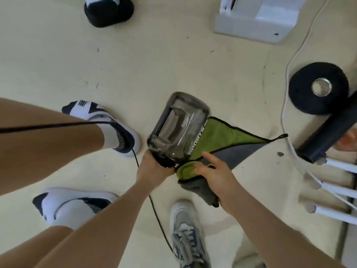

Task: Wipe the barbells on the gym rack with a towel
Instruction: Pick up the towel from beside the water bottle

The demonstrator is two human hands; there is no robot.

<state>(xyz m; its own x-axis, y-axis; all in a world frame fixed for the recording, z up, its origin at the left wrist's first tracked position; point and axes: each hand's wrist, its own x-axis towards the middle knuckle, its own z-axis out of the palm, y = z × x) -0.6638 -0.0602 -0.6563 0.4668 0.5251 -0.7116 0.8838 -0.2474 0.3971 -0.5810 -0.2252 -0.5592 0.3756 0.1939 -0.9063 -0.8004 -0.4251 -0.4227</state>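
Looking straight down here: left hand point(154, 168) is wrapped tight around the cap end of a smoky clear jug point(178, 126) with "SPORTS" printed down its side, fingers curled all the way round the neck. Right hand point(216, 176) has the towel point(222, 135) bunched up under the palm, with the thumb pressed on the green fold and the index finger lying straight across the cloth. It's green on one side and grey on the other. The rest of it fans out to the right against the jug's side, corner loop pointing at the weights. The black plate point(318, 88) sits flat on the pale floor point(154, 60) well off to the right, metal hole facing up, and a black bar point(328, 135) runs just below it toward some white tubes point(340, 166). Nothing is touching either of them. A thin black cord point(156, 213) runs under the left wrist, and there's a grey sneaker point(185, 231) down at the bottom.
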